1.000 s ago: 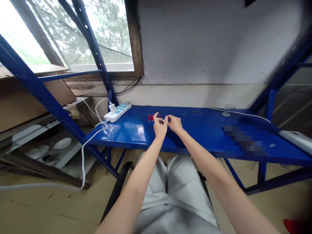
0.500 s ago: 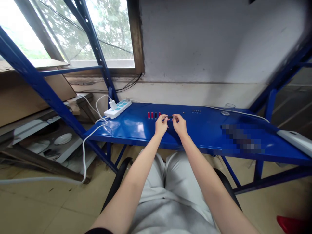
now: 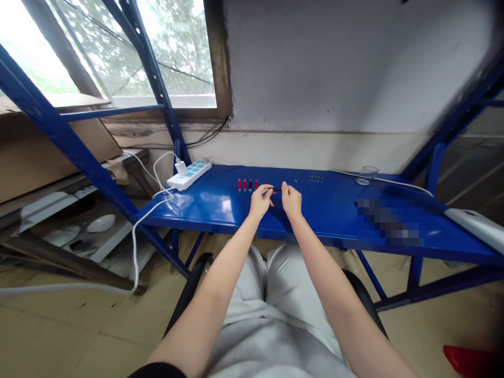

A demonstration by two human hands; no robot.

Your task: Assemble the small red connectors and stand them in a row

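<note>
Both my hands meet over the blue metal table (image 3: pixel 326 210). My left hand (image 3: pixel 260 200) and my right hand (image 3: pixel 292 198) are closed in pinches on the two ends of a small black rod-shaped part (image 3: pixel 276 189), held level just above the tabletop. Just left of my left hand stands a short row of small upright pieces (image 3: pixel 247 184), red ones with a black one among them. A cluster of tiny dark bits (image 3: pixel 317 179) lies further right, beyond my right hand.
A white power strip (image 3: pixel 189 175) with a plugged charger and white cable sits at the table's back left. A clear glass (image 3: pixel 366 175) stands at the back right, a white object (image 3: pixel 474 222) at the far right. Blue rack beams flank the table.
My hands drew slightly back from the row of pieces, lifting the black part between them. The view tilted down a little.
</note>
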